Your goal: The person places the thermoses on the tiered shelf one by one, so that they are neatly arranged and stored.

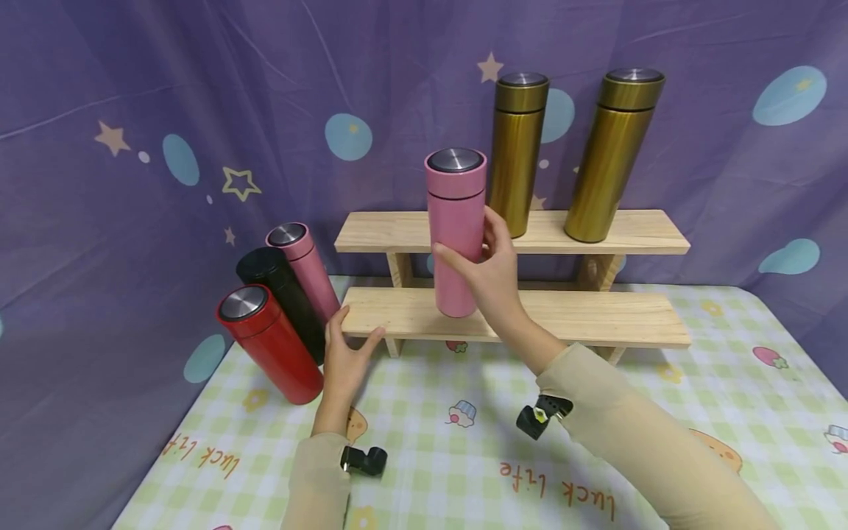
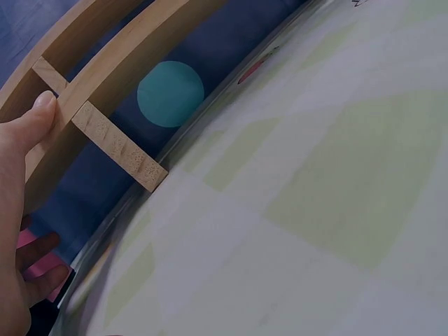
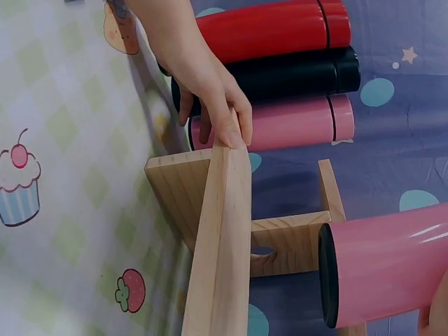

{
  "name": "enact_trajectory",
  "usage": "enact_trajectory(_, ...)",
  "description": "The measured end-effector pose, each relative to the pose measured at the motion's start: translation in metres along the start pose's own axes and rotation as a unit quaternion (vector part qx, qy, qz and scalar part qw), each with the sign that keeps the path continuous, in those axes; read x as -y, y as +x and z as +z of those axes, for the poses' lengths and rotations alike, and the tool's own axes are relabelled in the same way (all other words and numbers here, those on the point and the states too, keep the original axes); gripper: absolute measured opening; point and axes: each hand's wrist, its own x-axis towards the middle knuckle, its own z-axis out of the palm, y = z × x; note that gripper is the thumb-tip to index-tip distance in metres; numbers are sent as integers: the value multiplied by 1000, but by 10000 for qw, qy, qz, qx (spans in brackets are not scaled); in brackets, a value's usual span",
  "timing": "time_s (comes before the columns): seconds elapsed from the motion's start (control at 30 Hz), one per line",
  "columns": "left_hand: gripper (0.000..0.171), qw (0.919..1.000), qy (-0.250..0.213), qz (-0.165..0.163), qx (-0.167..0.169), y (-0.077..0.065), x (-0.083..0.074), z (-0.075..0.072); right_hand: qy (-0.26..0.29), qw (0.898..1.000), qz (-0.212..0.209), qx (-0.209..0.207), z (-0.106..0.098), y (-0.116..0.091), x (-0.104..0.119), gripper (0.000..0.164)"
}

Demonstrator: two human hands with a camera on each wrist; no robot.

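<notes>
My right hand (image 1: 495,276) grips a pink thermos flask (image 1: 456,235) with a silver-topped lid, thumb on one side and fingers round the other. The flask is upright over the lower board of a two-tier wooden shelf (image 1: 609,316). In the right wrist view a gap shows between the flask's black base (image 3: 327,275) and that board. At the left end of the lower board, my left hand (image 1: 344,368) holds the corner; its thumb (image 2: 43,105) lies against the wood in the left wrist view.
Two gold thermos flasks (image 1: 520,154) stand on the upper board. Left of the shelf, a red flask (image 1: 274,346), a black flask (image 1: 285,294) and another pink flask (image 1: 311,272) stand close together on the checked tablecloth (image 1: 424,456). A purple curtain (image 1: 265,88) hangs behind.
</notes>
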Motion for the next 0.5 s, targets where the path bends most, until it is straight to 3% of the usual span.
enact_trajectory(0.5, 84, 10000, -16, -55, 25, -1, -1, -1, -377, 9979, -526, -19, 21, 25, 2, 73)
